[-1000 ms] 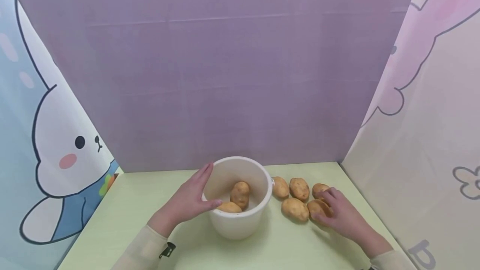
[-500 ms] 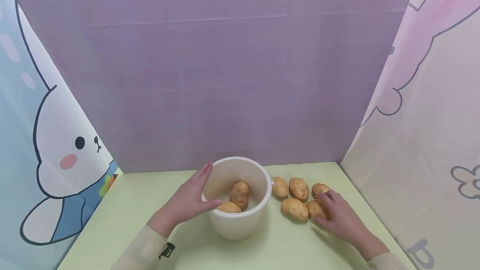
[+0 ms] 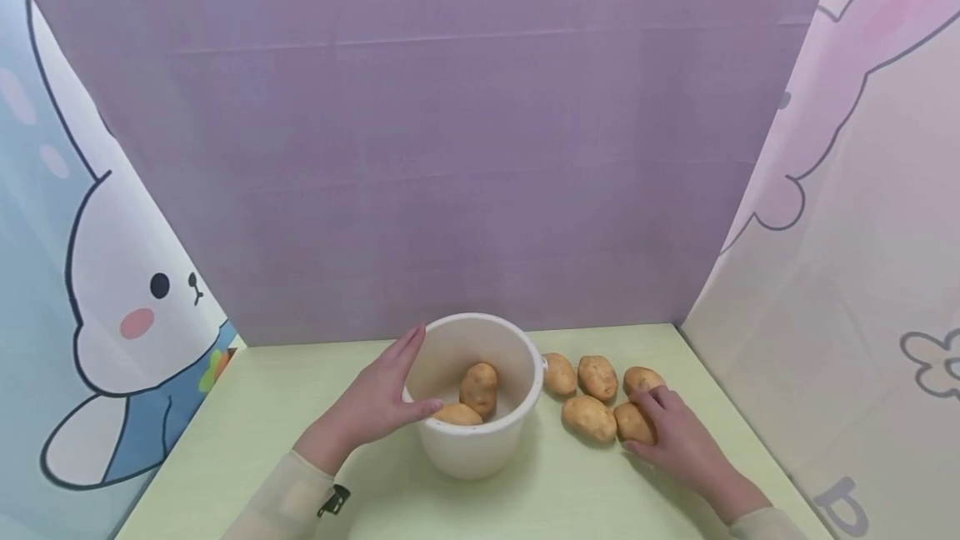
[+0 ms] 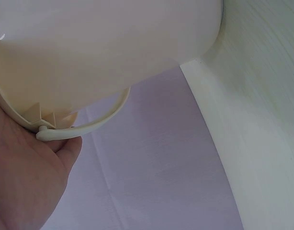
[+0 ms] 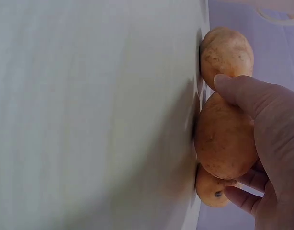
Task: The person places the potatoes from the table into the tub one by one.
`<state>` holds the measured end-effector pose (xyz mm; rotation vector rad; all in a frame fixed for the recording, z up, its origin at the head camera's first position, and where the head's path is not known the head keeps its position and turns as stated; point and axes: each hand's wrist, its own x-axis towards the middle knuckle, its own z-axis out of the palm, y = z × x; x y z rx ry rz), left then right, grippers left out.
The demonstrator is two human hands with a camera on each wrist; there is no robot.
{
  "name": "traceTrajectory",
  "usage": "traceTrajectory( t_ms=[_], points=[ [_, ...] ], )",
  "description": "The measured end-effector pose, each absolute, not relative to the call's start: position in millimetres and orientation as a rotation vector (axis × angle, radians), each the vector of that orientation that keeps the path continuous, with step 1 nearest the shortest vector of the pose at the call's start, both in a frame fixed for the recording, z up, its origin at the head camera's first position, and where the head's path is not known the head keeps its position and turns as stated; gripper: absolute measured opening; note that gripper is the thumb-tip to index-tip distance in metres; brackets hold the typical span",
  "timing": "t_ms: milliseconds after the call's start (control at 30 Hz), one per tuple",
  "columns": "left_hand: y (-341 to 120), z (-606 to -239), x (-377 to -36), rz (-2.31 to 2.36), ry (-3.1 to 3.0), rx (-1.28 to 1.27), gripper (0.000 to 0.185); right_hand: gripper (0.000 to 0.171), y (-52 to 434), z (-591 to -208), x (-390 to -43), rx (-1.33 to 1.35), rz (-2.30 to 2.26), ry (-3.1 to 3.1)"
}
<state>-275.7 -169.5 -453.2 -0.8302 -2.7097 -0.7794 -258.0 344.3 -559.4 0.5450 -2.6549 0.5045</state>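
My left hand (image 3: 375, 398) holds the left side of the white bucket (image 3: 480, 457) at the rim, thumb lying over the near edge. In the left wrist view the palm is beside the pivot of the handle (image 4: 89, 127). Inside the bucket are two potatoes: one upright potato (image 3: 478, 390) and a lower potato (image 3: 457, 415) partly hidden by the rim. My right hand (image 3: 682, 440) grips the near right potato (image 5: 226, 139), thumb on one side and fingers around the other. Close to its fingers lie a far right potato (image 3: 642, 380) and a near left potato (image 3: 588, 419).
Two more potatoes, one by the bucket (image 3: 560, 375) and one beside it (image 3: 597, 377), lie in the back row. A purple backdrop (image 3: 465, 148) rises behind the pale green table (image 3: 360, 490). Printed panels with cartoon rabbits flank it left (image 3: 135, 273) and right (image 3: 862, 232).
My right hand has drawn its fingers in around the near right potato, covering its right side; the far right potato shows more now. The left hand and bucket keep their place.
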Motion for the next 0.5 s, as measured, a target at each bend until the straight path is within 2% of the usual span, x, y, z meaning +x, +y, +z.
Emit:
traceTrajectory(
  t_ms=[500],
  points=[
    [-168.2,-453.7,-275.3,-0.775,-2.72,-0.809,0.119,0.074,347.9,-566.6,-257.5,0.567,0.527,-2.574]
  ],
)
